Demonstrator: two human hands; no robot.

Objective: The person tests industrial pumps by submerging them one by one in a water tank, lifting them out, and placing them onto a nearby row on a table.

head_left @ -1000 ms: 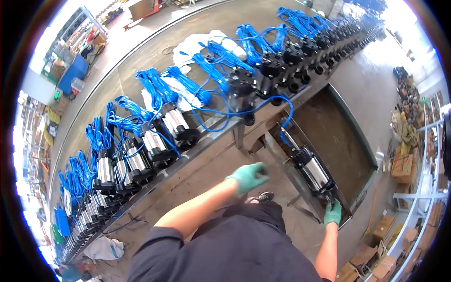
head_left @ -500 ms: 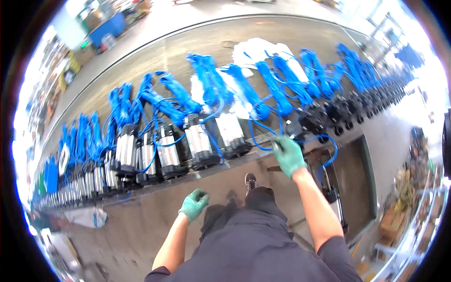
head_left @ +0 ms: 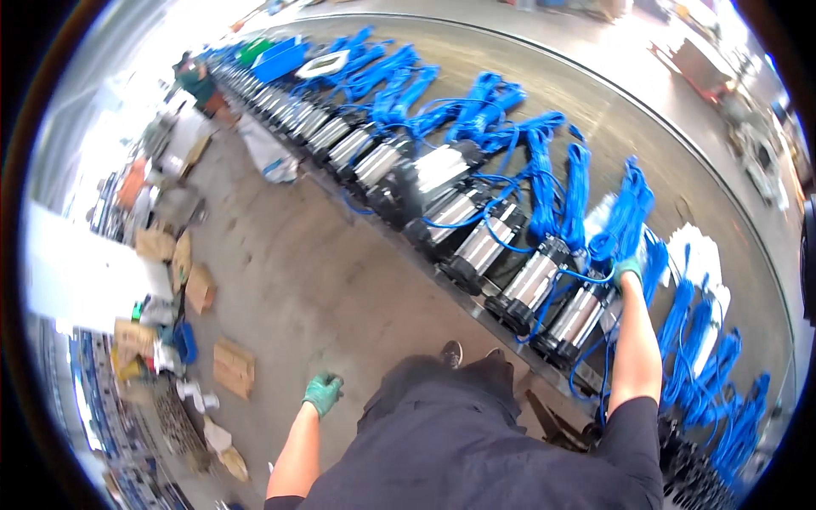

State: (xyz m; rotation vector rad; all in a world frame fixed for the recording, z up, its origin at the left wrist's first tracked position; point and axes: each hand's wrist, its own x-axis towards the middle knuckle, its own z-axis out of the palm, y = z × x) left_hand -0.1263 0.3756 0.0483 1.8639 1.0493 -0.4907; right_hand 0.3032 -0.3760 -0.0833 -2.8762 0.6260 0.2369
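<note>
My right hand [head_left: 628, 269], in a green glove, reaches over the bench among the blue cable coils. It is at the lower end of a tied blue cable coil [head_left: 623, 217], beside a silver cylindrical motor with black ends [head_left: 580, 316]. Its fingers are small and partly hidden, so I cannot tell whether they grip the coil. My left hand [head_left: 323, 393], gloved in green too, hangs over the floor away from the bench. Its fingers are loosely bent with nothing visible in them. More silver motors [head_left: 483, 247] lie side by side along the bench edge, their blue cables [head_left: 544, 178] bundled behind them.
White sheets or bags [head_left: 693, 255] lie under coils on the bench [head_left: 620, 127]. Black parts [head_left: 693, 459] stand at the lower right. A blue bin [head_left: 280, 59] sits at the far end, near a person [head_left: 197, 83]. Cardboard boxes [head_left: 233, 367] lie on the floor at left.
My view has turned left along the bench. My right hand has gone from the bench edge near the black parts to the cable coils behind the motors. My left hand stays low and unoccupied.
</note>
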